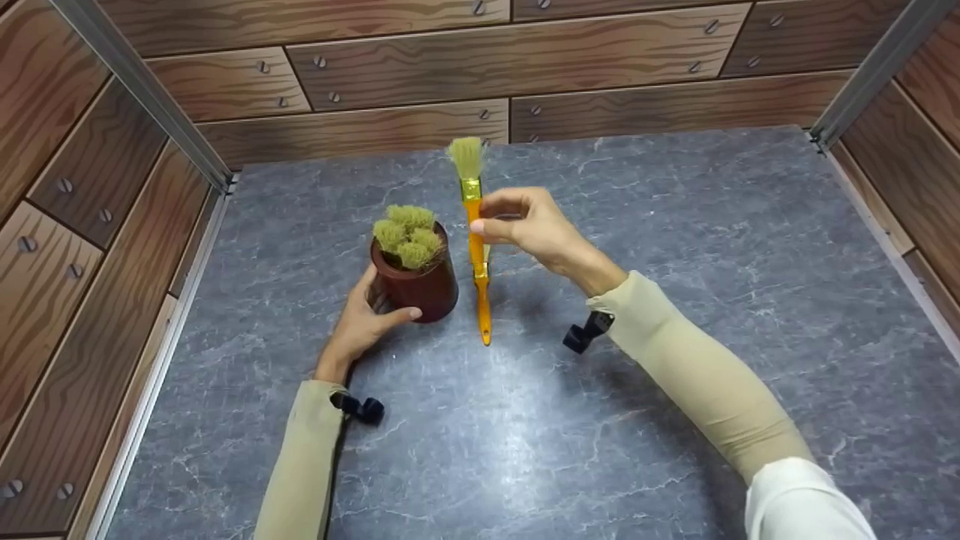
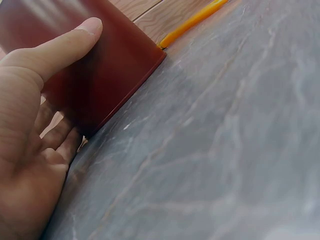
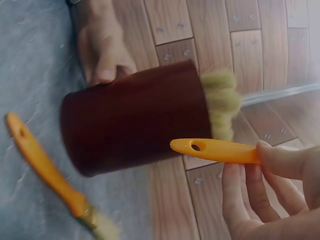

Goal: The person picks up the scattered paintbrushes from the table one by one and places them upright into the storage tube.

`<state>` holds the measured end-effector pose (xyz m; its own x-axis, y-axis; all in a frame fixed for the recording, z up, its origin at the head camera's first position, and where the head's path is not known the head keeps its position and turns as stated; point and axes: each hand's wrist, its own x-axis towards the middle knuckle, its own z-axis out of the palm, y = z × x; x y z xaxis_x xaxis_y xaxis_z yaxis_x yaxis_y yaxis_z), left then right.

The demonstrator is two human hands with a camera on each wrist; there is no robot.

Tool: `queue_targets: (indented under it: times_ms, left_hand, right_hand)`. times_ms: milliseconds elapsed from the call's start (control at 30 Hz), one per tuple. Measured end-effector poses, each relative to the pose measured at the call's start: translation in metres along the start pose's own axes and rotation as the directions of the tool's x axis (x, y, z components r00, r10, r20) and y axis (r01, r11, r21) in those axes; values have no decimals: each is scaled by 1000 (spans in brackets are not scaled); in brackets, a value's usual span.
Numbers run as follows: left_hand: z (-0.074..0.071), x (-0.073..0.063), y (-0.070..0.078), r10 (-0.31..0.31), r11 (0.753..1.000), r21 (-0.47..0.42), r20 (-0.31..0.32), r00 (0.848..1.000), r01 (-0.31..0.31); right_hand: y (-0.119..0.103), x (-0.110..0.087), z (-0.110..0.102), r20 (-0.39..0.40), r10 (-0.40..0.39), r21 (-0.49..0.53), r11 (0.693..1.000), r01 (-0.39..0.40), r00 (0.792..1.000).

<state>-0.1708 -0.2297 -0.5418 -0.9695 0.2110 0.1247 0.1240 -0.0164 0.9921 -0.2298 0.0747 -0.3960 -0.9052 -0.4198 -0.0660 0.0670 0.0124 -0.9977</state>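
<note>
A dark reddish-brown cup (image 1: 420,291) stands upright on the table, with several paintbrushes in it, their pale yellow bristles (image 1: 409,236) upward. My left hand (image 1: 358,322) holds its side, thumb on the near wall and fingers around the left. Just right of the cup, my right hand (image 1: 536,231) pinches a paintbrush by its orange handle (image 3: 215,150), bristles (image 1: 466,159) up, above the table. Below it a second paintbrush (image 1: 484,311) lies on the tabletop, its handle toward me; its bristles are partly hidden by the held brush in the head view.
Grey marbled tabletop (image 1: 675,217) spreads around both hands. Wood-patterned panels (image 1: 420,60) rise at the back and on both sides, with metal posts (image 1: 150,94) at the corners. Each wrist carries a small black camera (image 1: 589,331).
</note>
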Motion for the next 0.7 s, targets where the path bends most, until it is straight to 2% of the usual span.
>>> queue_targets:
  times_ms: [267, 700]
  left_hand:
    - [0, 0, 0, 13, 1000, 14, 4, 1000, -13]
    - [0, 0, -1, -6, 1000, 19, 5, 1000, 6]
  right_hand:
    - [-17, 3, 16, 13, -115, -27, 993, 115, 993]
    - [-28, 12, 32, -8, -193, 16, 981, 193, 981]
